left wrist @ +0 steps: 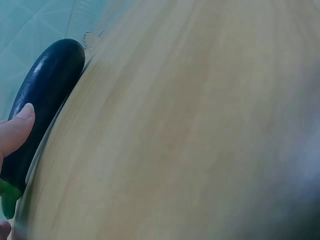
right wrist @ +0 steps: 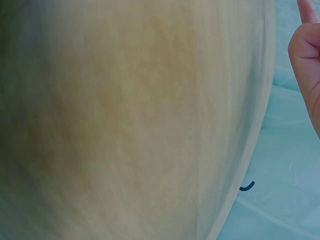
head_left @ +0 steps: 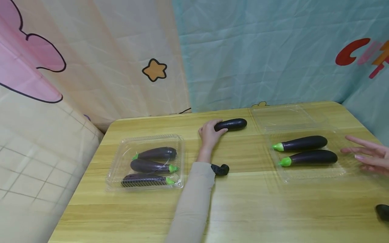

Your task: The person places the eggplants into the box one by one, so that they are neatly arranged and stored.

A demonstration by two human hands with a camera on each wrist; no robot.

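At the back middle of the table, my left hand [head_left: 209, 132] grips a dark purple eggplant [head_left: 234, 124] near its stem end. In the left wrist view the thumb [left wrist: 17, 129] lies across that eggplant [left wrist: 47, 82], and its green stem [left wrist: 9, 197] shows below; most of the other fingers are out of that view. My right hand [head_left: 372, 154] is at the right edge with fingers extended, holding nothing. Beside it stands an opened clear plastic clamshell box [head_left: 340, 173] with two eggplants [head_left: 305, 143] inside, their green stems pointing left. Only part of the right hand [right wrist: 306, 60] enters the right wrist view.
On the left, a closed clear plastic clamshell box [head_left: 117, 162] contains three eggplants [head_left: 152, 166]. The open box's lid [head_left: 282, 116] lies back toward the table's far edge. Printed curtains [head_left: 258, 50] hang behind the wooden table [head_left: 243, 209].
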